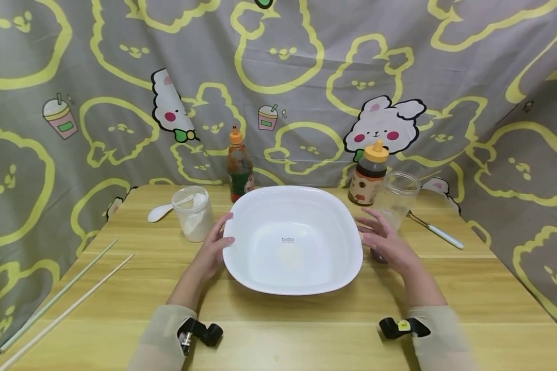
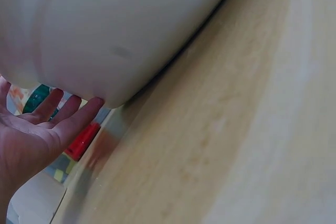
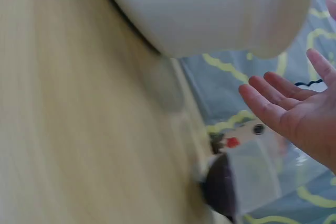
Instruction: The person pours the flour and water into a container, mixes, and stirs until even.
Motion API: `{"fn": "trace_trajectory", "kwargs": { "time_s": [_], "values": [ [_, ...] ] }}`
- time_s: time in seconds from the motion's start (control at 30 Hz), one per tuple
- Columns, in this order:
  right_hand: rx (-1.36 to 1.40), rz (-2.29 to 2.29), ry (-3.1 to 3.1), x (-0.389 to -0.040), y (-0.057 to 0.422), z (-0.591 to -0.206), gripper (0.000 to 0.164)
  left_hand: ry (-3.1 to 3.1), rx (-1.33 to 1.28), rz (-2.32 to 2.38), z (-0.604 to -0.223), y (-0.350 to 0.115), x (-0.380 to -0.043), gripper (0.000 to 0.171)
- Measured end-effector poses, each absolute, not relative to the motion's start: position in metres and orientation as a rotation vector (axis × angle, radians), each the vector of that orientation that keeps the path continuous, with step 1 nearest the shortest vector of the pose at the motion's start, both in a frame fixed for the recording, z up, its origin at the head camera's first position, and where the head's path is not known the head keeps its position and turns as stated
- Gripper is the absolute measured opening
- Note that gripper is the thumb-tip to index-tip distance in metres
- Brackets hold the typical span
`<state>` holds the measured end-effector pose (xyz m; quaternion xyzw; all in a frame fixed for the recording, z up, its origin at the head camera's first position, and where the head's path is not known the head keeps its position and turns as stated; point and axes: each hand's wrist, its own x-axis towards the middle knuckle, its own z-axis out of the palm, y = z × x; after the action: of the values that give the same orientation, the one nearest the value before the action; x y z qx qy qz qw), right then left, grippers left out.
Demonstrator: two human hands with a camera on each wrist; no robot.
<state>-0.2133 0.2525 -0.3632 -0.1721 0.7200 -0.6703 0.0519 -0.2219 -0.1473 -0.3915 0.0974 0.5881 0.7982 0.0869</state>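
A white basin (image 1: pixel 292 206) stands in the middle of the wooden table, with the letters "bdo" and a faint pale patch (image 1: pixel 291 256) on its floor. At its left side is my left hand (image 1: pixel 213 247), fingers fairly straight; in the left wrist view the fingertips (image 2: pixel 96 103) touch the basin's outer wall. My right hand (image 1: pixel 387 242) is spread beside the right rim. In the right wrist view its fingers (image 3: pixel 273 106) stand apart from the basin wall, with nothing in them. Behind the right hand is a clear jar (image 1: pixel 399 193) with something dark at its base.
A jar of white powder (image 1: pixel 195 219) and a white spoon (image 1: pixel 160 212) stand left. Behind are a red sauce bottle (image 1: pixel 240 175) and a yellow-capped squeeze bottle (image 1: pixel 369 178). Two long sticks (image 1: pixel 69 312) lie far left; a blue-handled utensil (image 1: pixel 445 237) lies right. A patterned curtain (image 1: pixel 301 103) hangs behind.
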Motion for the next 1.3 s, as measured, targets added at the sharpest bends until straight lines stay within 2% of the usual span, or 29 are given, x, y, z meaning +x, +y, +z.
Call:
{"fn": "trace_trajectory", "kwargs": {
  "time_s": [0.17, 0.3, 0.4, 0.5, 0.57, 0.73, 0.97, 1.1, 1.3],
  "values": [
    [-0.627, -2.148, 2.345, -0.197, 0.269, -0.349, 0.05, 1.734, 0.287, 2.374, -0.392, -0.145, -0.221, 0.063],
    [-0.517, -2.498, 2.48, -0.198, 0.289, -0.357, 0.044, 1.735, 0.292, 2.369, -0.393, -0.144, -0.221, 0.064],
    [-0.159, -2.498, 2.763, -0.22, 0.315, -0.381, 0.052, 1.741, 0.276, 2.377, -0.392, -0.144, -0.221, 0.063],
    [0.075, -2.265, 2.984, -0.246, 0.336, -0.405, 0.07, 1.736, 0.256, 2.39, -0.392, -0.145, -0.222, 0.063],
    [0.194, -2.128, 2.971, -0.249, 0.329, -0.4, 0.081, 1.73, 0.247, 2.397, -0.392, -0.147, -0.221, 0.063],
    [0.313, -2.082, 2.827, -0.245, 0.294, -0.379, 0.094, 1.727, 0.259, 2.396, -0.393, -0.148, -0.22, 0.063],
    [0.486, -2.108, 2.889, -0.257, 0.273, -0.375, 0.096, 1.724, 0.277, 2.399, -0.392, -0.146, -0.22, 0.063],
    [0.468, -2.173, 2.919, -0.265, 0.272, -0.383, 0.097, 1.718, 0.256, 2.401, -0.391, -0.146, -0.219, 0.064],
    [0.403, -2.184, 3.026, -0.27, 0.271, -0.385, 0.09, 1.727, 0.247, 2.392, -0.39, -0.147, -0.22, 0.063]
  ]
}}
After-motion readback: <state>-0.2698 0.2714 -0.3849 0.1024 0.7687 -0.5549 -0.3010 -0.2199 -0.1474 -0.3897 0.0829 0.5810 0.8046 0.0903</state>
